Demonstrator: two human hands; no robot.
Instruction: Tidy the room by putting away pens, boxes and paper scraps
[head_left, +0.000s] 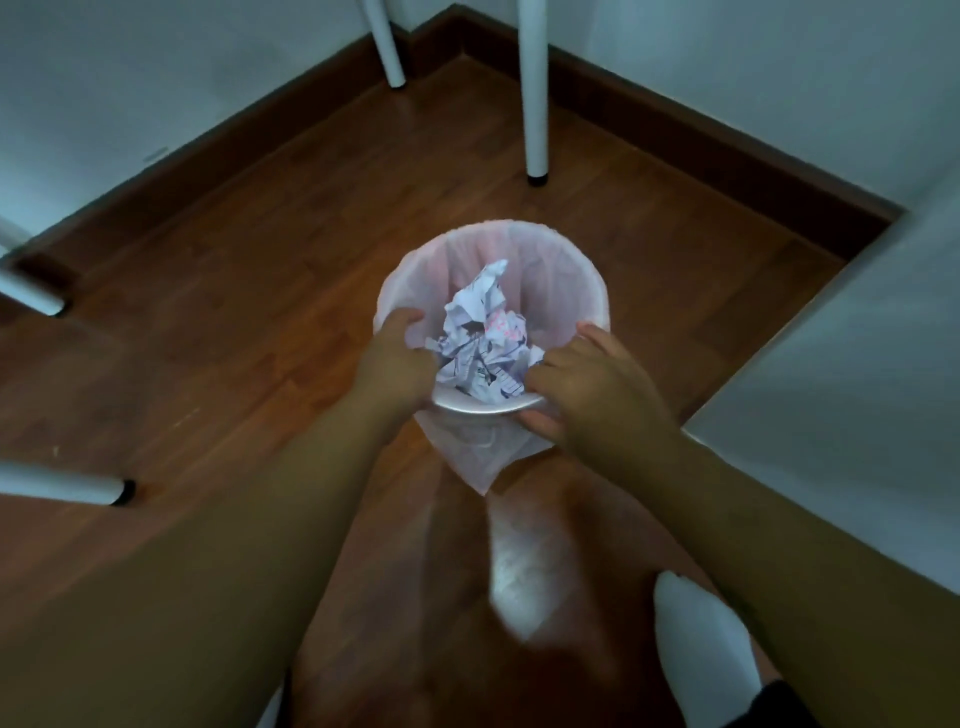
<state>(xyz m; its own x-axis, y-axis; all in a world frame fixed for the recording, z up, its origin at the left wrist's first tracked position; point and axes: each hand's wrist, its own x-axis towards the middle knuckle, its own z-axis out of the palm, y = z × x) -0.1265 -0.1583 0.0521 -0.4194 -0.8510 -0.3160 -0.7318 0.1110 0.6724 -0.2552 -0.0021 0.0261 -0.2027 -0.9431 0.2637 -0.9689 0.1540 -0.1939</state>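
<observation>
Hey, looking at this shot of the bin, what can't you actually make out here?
All in the head view:
- Print on the crumpled white paper scraps: too small and blurred to read.
- Bottom of the white round bin with pink plastic liner: hidden by the scraps.
- Fingertips of the left hand: hidden behind its own knuckles, so its grip is unclear.
- Tops of the white table legs: cut off by the top edge.
- White-socked foot: partly cut off at the bottom.

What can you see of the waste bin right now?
The small round white plastic waste bin is upright, mouth up, over the brown wooden floor near a room corner. A pale pink translucent plastic liner bag folds over its rim and hangs down the near side. It holds crumpled white paper scraps with printed marks. The left hand grips the left rim; the right hand holds the near-right rim.
</observation>
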